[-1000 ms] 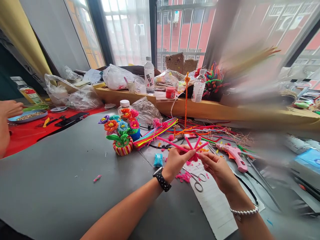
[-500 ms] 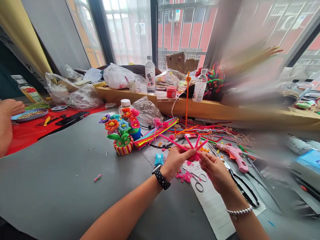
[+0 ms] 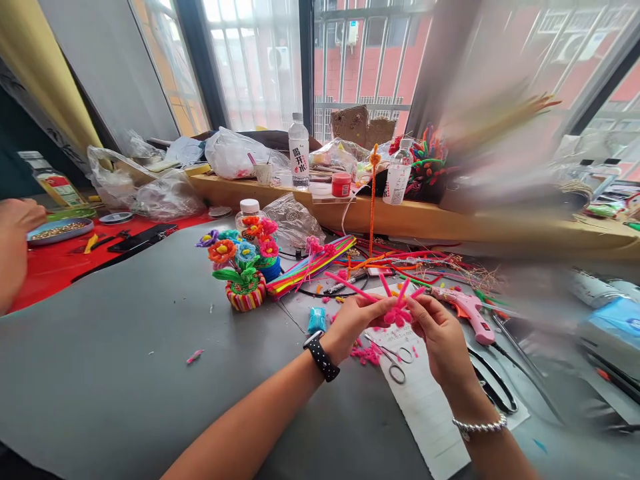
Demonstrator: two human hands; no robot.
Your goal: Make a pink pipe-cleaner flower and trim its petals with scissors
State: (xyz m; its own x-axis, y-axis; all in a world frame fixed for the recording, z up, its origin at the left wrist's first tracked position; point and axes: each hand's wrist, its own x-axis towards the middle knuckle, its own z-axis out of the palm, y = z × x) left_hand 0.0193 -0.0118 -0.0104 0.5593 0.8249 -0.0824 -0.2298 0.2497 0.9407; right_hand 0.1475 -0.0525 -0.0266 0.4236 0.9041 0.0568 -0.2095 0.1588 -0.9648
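Between my hands is a pink pipe-cleaner flower (image 3: 398, 313), with several straight pink ends fanning out above its looped petals. My left hand (image 3: 356, 320) pinches it from the left, thumb along a long stem. From the right, my right hand (image 3: 436, 328) grips one of the ends between thumb and fingertips. Beneath the hands, small scissors (image 3: 397, 363) rest on a sheet of paper (image 3: 430, 420) beside pink fuzzy clippings (image 3: 367, 353). A pink glue gun (image 3: 473, 313) and black-handled scissors (image 3: 493, 380), partly covered by my right hand, lie to the right.
A pot of pipe-cleaner flowers (image 3: 245, 293) stands left of centre, near a bundle of coloured pipe cleaners (image 3: 315, 267). A blue packet (image 3: 317, 320) lies near my left wrist. Water bottles (image 3: 299, 153) line the ledge behind. At far left is another person's hand (image 3: 20, 217).
My right hand has moved up and slightly right, its fingers now at the flower's right-hand end. The flower has turned, showing its looped petals more clearly.
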